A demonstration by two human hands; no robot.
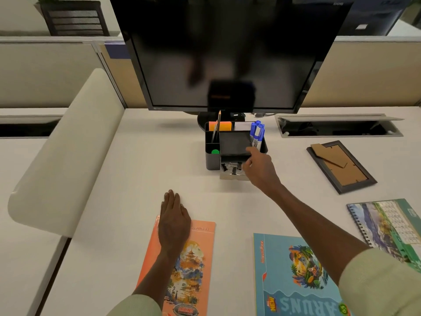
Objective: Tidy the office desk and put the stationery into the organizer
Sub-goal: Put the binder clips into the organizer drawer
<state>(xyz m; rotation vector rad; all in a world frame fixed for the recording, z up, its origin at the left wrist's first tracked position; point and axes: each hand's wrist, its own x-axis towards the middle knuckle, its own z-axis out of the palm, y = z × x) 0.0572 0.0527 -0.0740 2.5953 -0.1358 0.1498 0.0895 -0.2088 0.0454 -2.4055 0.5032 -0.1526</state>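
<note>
A black desk organizer stands below the monitor. It holds a pencil, orange sticky notes, white notes, blue markers and a green round item. Its small front drawer is pulled out with black binder clips in it. My right hand is at the drawer's right side, fingers bent, touching the organizer. My left hand lies flat, fingers together, on the top of an orange notebook.
A blue notebook lies at the front right, a spiral calendar at the far right. A dark picture frame lies face down. A black monitor stands behind the organizer. An open cable tray is at the back right.
</note>
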